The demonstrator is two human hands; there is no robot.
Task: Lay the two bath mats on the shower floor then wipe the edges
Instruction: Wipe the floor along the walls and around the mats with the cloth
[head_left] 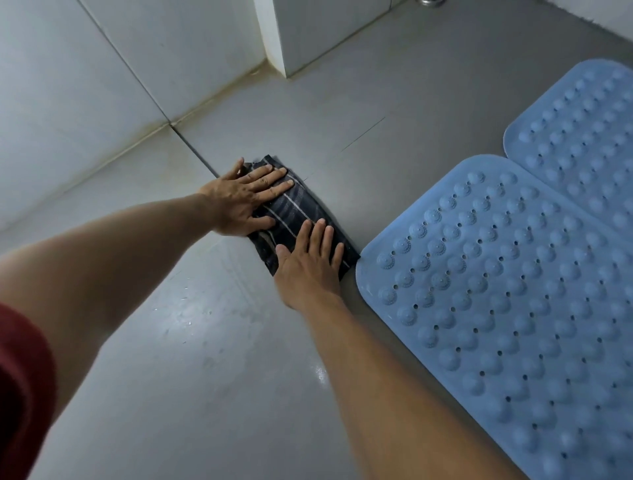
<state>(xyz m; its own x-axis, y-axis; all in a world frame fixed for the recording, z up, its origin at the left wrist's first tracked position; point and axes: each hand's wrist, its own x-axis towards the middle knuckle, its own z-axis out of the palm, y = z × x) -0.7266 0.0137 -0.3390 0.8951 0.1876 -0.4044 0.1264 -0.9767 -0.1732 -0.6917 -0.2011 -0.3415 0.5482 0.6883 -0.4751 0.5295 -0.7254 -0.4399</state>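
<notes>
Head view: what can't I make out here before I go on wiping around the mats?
- Near mat: right and bottom edges cut off by the frame.
- Far mat: right side cut off.
- Floor under the cloth: hidden by it, the left hand and right hand.
- Metal fitting: cropped at the top.

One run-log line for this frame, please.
mats: two blue bath mats laid | left hand, right hand: flat on folded dark striped cloth | floor: wet sheen

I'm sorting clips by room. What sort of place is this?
Most likely a bathroom shower floor: two blue rubber studded bath mats on grey floor tiles, pale tiled walls, and a dark striped folded cloth.
</notes>
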